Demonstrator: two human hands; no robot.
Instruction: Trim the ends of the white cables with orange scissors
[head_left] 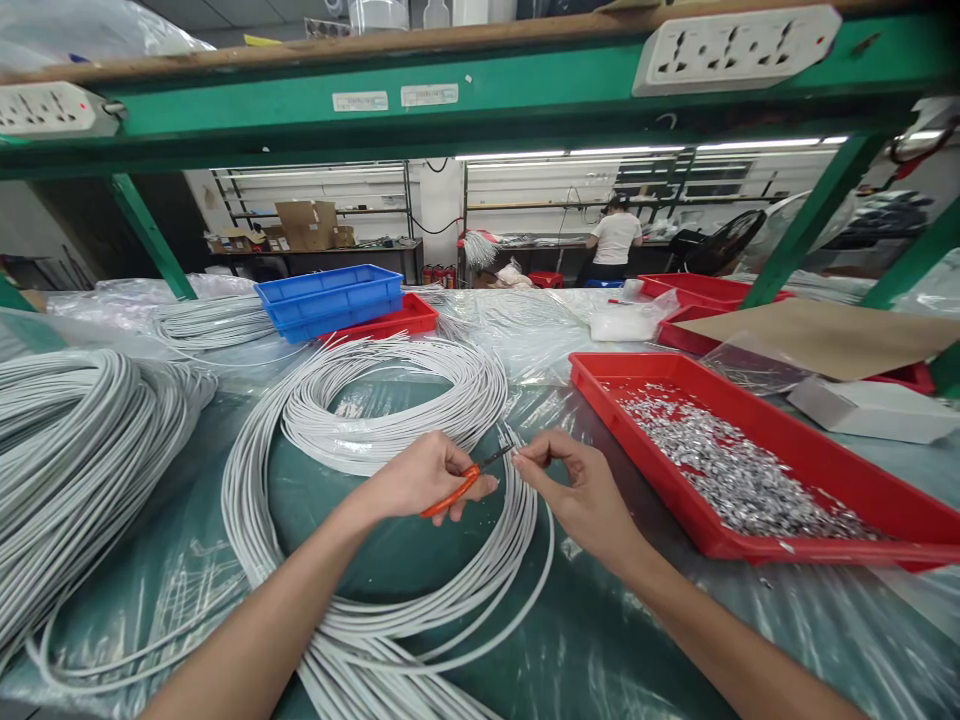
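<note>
My left hand (433, 474) is closed around the orange handles of a small pair of scissors (452, 494). Their dark blades point right, toward the ends of a coil of white cables (517, 520). Close to the blade tips, my right hand (574, 490) pinches a cable end between thumb and forefinger; the very tip is too small to make out. The coil lies under both hands on the plastic-covered green table. Touching its far side is another coil of white cable (390, 440).
On the right, a red tray (630, 500) holds many small shiny metal pieces. A thick cable bundle (67, 480) lies left. Blue trays (330, 300) sit behind the coils, and a white box (874, 408) stands right. A green shelf beam (525, 85) spans overhead. A person (615, 240) is far back.
</note>
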